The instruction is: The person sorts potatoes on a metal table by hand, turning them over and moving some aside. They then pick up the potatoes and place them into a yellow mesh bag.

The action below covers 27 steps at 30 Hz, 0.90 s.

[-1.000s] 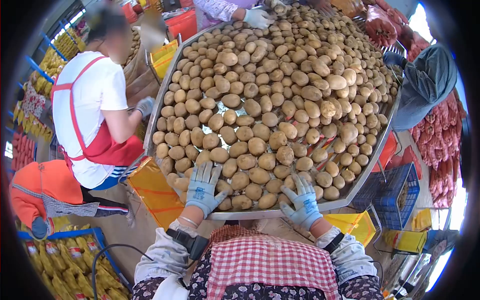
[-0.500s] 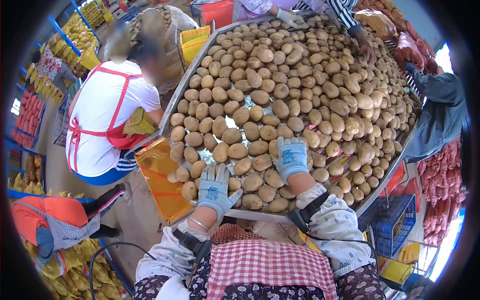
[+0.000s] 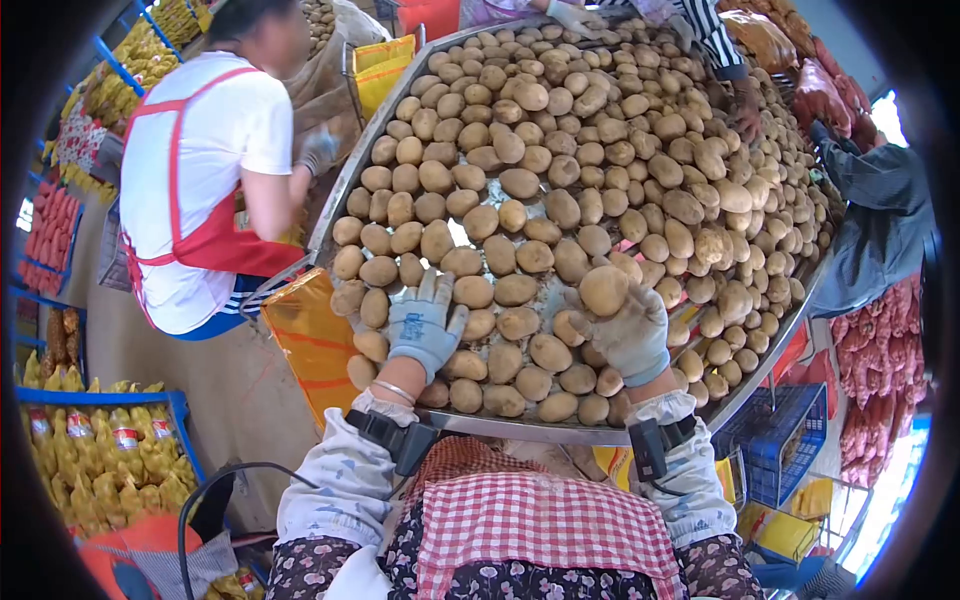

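Many brown potatoes [image 3: 535,257] cover a metal-rimmed sorting table [image 3: 560,436]. My right hand [image 3: 637,338], in a light blue-grey glove, is turned palm up near the front right and grips a round potato [image 3: 604,291] just above the others. On the front left part of the layer lies my left hand [image 3: 422,325], gloved alike, its fingers stretched out over potatoes. Between the two hands, several potatoes [image 3: 505,361] rest on the table. Pale patches of the table's surface show through gaps around the middle.
An orange-yellow bag [image 3: 310,345] hangs at the table's left edge. A person in a red apron [image 3: 205,190] is close on the left. Another person's hand [image 3: 746,112] reaches in at the far right. Blue crates [image 3: 768,440] stand below the right edge.
My right hand has turned over, moved slightly right and picked up a potato. My left hand has slid a little forward across the potatoes. The person on the left has straightened up.
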Available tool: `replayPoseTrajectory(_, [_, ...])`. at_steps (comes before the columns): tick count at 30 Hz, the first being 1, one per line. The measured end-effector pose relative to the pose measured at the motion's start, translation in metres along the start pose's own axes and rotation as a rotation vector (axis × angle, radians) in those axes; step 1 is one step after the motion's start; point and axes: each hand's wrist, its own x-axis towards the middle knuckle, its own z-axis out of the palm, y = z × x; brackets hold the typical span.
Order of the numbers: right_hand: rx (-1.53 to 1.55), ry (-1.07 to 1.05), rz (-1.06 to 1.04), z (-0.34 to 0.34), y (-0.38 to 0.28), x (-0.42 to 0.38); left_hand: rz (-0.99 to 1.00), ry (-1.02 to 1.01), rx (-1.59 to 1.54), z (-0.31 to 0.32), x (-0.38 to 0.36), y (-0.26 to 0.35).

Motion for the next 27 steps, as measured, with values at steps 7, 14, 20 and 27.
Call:
replayPoseTrajectory(7, [-0.192,0.156,-0.056,-0.031,0.003,-0.017,0.344,-0.046,-0.247,-0.003,-0.008,0.054])
replayPoseTrajectory(14, [-1.701,0.694,-0.525,-0.052,-0.010,-0.070,0.307,-0.026,-0.195,-0.036,0.010,0.054])
replayPoseTrajectory(20, [-2.029,0.365,-0.461,-0.049,0.007,-0.056,0.381,-0.392,-0.061,-0.011,0.023,0.118])
replayPoseTrajectory(27, [-0.537,0.295,-0.030,-0.025,-0.011,-0.089,0.302,-0.624,-0.329,-0.014,0.040,0.108])
